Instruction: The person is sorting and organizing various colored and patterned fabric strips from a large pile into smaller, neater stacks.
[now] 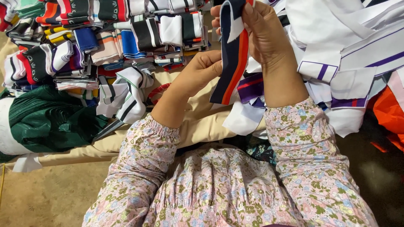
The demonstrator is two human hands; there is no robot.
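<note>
A knitted collar strip, navy with an orange stripe and a white end, hangs between my hands. My right hand grips its top end near the frame's upper edge. My left hand pinches the strip's left edge lower down. Both sleeves are pink floral. Behind my right wrist lies a purple striped strip on white pieces.
Stacks of folded striped collars fill the upper left. A dark green fabric bundle lies at the left on a beige cloth. White pieces with purple stripes pile up at the right, beside orange fabric.
</note>
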